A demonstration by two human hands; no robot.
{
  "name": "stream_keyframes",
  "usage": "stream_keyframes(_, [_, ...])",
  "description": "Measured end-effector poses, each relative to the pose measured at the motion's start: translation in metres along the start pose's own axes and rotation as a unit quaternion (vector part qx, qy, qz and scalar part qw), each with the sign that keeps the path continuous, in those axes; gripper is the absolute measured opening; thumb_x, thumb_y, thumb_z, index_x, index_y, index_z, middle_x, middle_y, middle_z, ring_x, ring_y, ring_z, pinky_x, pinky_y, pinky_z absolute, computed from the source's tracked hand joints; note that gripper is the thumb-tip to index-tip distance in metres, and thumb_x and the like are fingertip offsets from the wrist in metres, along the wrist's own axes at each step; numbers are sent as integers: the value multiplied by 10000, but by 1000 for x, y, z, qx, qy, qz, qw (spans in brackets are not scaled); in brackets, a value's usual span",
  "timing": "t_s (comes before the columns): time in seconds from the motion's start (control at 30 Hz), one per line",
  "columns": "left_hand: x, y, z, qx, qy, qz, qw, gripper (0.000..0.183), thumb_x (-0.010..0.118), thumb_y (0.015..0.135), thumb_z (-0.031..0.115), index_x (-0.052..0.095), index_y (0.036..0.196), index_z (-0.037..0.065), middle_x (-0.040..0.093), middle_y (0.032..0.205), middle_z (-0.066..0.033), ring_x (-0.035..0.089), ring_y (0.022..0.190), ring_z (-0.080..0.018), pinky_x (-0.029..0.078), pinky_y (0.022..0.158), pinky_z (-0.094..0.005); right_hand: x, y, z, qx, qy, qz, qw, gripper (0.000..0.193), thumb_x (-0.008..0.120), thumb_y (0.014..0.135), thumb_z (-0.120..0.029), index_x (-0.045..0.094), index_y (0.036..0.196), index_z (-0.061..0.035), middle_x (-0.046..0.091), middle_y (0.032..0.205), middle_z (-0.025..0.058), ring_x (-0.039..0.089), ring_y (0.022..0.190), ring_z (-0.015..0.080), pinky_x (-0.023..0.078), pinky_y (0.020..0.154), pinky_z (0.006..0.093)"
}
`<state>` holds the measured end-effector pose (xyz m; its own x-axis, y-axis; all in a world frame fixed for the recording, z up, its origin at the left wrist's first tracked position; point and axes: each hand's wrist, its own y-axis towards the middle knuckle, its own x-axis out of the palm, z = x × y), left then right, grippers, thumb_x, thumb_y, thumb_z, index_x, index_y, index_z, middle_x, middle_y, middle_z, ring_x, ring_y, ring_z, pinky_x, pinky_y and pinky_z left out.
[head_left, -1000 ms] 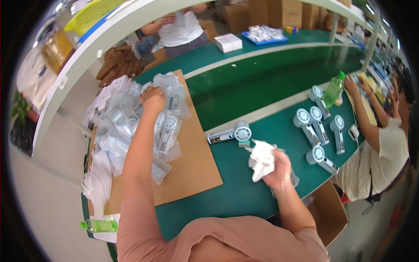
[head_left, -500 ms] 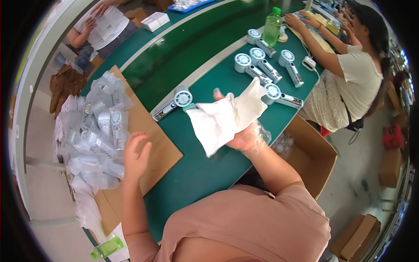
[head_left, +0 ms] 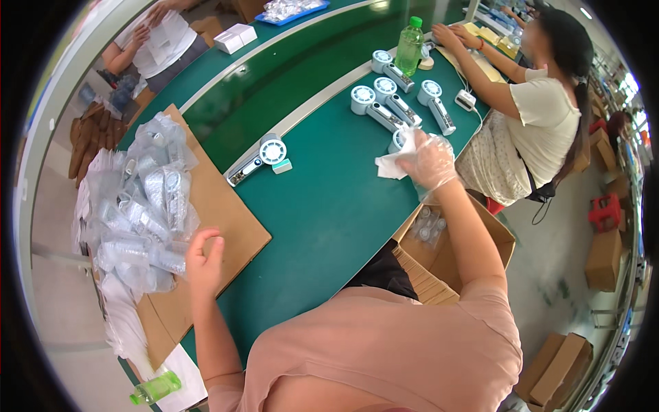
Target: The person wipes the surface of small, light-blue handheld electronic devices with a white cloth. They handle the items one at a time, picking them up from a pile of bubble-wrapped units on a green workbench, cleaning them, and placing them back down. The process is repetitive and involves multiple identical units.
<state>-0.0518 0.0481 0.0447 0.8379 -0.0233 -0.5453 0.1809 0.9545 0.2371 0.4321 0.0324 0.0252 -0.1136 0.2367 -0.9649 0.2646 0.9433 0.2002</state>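
My right hand (head_left: 434, 165), in a clear plastic glove, grips a white cloth (head_left: 391, 167) over the nearest of several pale blue handheld fans. Only the round head of that fan (head_left: 396, 143) shows; cloth and hand hide its handle. Behind it lie more fans (head_left: 385, 88) of the same kind. My left hand (head_left: 204, 264) is bare and empty, its fingers loosely bent and apart, beside a heap of bagged fans (head_left: 147, 206). A lone fan (head_left: 272, 150) lies left of centre, touching or close to a small green-and-white block (head_left: 282, 166).
The heap rests on a cardboard sheet (head_left: 237, 240) atop the green table (head_left: 309, 233). Below its right edge is an open carton (head_left: 498, 237) with clear bagged parts. A green bottle (head_left: 410, 48) stands at the back. A co-worker (head_left: 542, 117) sits at right; another person (head_left: 161, 44) is across.
My right hand has carried the cloth rightward from mid-table to the nearest fan, turning palm down. The cloth is now bunched. My left hand has dropped slightly.
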Motion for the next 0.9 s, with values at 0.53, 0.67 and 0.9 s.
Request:
stream_keyframes(0.53, [122,-12,66,-157,-390,-314,852,355,524,986,253,482,1216,-15,601,1032,-94,621,907,-167,521,782,-288,22,-37,-179,56,965,-116,229,610,417,930,-586,510,1277,-94,565,1248,98,540,1143,285,439,983,440])
stream_keyframes(0.67, [110,-14,41,-207,-593,-274,728,468,513,984,333,399,1320,28,587,1155,-149,634,975,-205,549,842,-314,18,-33,-211,38,956,-232,174,619,396,927,-593,511,1276,-94,561,1243,108,541,1134,310,448,965,460])
stream_keyframes(0.9, [80,-38,-7,-229,-652,-242,681,396,572,960,243,463,1269,21,607,1103,-106,649,912,-175,549,810,-291,40,-39,-252,177,909,-285,249,511,377,957,-474,525,1270,-98,566,1258,115,545,1143,297,434,989,462])
